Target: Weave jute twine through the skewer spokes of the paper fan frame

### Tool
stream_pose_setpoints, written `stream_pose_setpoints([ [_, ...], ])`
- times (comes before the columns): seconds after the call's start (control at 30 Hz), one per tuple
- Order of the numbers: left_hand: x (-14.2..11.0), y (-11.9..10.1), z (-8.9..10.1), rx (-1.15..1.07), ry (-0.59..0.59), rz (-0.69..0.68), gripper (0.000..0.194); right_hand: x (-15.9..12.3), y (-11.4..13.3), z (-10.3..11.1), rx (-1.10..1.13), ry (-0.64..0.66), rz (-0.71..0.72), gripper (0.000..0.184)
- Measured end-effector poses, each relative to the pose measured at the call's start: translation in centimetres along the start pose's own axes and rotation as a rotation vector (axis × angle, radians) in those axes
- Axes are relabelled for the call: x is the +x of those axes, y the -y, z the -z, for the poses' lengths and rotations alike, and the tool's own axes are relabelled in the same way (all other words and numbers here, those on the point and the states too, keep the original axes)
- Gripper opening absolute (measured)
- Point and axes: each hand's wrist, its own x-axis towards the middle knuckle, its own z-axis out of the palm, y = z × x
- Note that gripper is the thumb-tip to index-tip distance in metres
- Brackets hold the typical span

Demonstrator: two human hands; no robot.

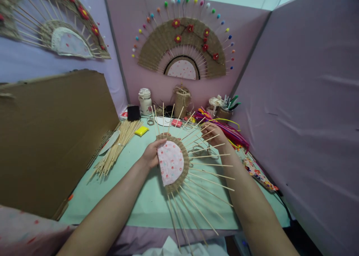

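My left hand (153,151) is closed on the flat left side of a half-round fan (171,162), thumb on top. Its centre is pink dotted cloth, edged with a woven twine band (185,162), and thin wooden sticks (210,164) radiate from it. The fan is held tilted above the table, its sticks spreading up, right and down. Behind the upper right sticks is my right hand (213,133), fingers bent together near the stick ends; what they pinch is not clear. Loose twine (206,151) lies in loops below that hand.
A bundle of sticks (119,147) and a yellow packet (141,131) lie left. At the back stand a white jar (145,102) and a twine spool (182,102). Colourful pipe cleaners (230,132) lie right. Cardboard (56,136) borders the left; a finished fan (182,43) hangs behind.
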Motion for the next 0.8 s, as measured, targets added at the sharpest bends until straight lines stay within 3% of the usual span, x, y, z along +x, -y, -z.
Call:
stream_pose_setpoints([
  [0.13, 0.2, 0.1, 0.0, 0.021, -0.058, 0.019, 0.021, 0.0, 0.5, 0.3, 0.014, -0.073, 0.103, 0.021],
  [0.3, 0.5, 0.3, 0.4, 0.039, -0.050, 0.068, 0.024, -0.2, 1.2, 0.6, -0.051, -0.182, 0.192, 0.020],
  [0.57, 0.5, 0.1, 0.2, 0.019, -0.091, 0.027, 0.022, -0.1, 0.7, 1.1, -0.087, -0.217, 0.248, 0.022],
  [0.8, 0.3, -0.1, -0.1, -0.012, -0.108, -0.023, 0.019, 0.5, -0.3, 1.2, 0.011, -0.235, 0.301, 0.021],
])
